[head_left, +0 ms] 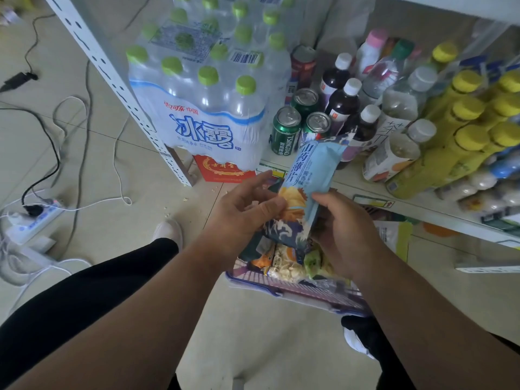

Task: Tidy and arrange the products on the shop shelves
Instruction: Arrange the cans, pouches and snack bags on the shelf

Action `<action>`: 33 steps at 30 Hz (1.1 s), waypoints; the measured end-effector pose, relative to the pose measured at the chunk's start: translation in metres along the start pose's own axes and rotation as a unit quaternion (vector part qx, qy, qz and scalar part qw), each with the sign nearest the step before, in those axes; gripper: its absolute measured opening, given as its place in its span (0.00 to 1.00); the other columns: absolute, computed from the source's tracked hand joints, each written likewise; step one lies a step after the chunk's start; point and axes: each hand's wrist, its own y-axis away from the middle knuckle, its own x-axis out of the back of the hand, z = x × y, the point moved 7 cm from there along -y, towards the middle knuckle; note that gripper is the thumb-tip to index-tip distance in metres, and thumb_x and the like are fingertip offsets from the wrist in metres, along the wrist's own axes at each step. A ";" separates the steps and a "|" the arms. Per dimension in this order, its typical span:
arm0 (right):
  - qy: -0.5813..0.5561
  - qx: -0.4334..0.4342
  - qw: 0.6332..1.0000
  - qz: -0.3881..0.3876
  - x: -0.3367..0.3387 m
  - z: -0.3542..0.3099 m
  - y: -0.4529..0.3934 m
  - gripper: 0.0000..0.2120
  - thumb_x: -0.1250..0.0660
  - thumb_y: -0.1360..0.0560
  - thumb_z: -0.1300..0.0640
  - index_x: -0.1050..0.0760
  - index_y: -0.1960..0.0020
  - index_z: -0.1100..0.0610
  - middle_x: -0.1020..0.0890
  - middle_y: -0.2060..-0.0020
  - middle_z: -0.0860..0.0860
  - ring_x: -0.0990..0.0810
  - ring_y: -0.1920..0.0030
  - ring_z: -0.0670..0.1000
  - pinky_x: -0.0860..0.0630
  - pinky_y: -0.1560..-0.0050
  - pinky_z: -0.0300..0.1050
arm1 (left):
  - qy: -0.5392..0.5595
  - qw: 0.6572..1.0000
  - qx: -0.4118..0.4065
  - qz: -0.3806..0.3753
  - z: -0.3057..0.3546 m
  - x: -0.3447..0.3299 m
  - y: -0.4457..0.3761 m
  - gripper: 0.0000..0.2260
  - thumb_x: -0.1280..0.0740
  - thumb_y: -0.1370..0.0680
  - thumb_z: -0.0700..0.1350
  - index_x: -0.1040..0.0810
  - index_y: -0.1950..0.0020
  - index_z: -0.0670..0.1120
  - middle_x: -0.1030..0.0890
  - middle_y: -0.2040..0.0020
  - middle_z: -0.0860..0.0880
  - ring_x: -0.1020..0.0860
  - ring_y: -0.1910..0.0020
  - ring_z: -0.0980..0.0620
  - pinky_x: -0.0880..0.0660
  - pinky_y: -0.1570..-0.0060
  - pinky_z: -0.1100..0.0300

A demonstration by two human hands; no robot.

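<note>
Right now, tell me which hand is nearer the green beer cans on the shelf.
Left. The left hand holds the blue snack packet just below the green beer cans, slightly to their left. The right hand grips the packet's other side, lower and further right.

Pale blue, lime green and yellow against white shelving and a beige floor.

The snack packet (308, 175) at centre frame is pale blue with dark lettering, golden crisps pictured low down and a navy-and-white wave pattern at its bottom end. The water pack (202, 88) at upper centre is clear with lime-green caps and blue characters on white. The beer cans (285, 132) beside it are dark green with silver tops. Dark purple bottles (342, 104) carry white caps; the bottles (461, 136) at right are yellow, caps included. A red box (222, 171) with gold pattern sits under the water. The basket (295, 291) at lower centre is lilac. The floor (118, 164) is beige, crossed by black and white cables (73, 153).
</note>
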 end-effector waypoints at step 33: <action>0.154 0.084 0.984 -0.015 -0.008 -0.010 0.022 0.14 0.24 0.21 0.52 0.19 0.37 0.49 0.11 0.49 0.46 0.11 0.49 0.52 0.16 0.42 0.63 | -0.051 0.997 0.043 -0.029 -0.014 0.005 0.010 0.20 0.25 0.23 0.45 0.19 0.31 0.44 0.13 0.42 0.40 0.16 0.42 0.29 0.22 0.38 0.28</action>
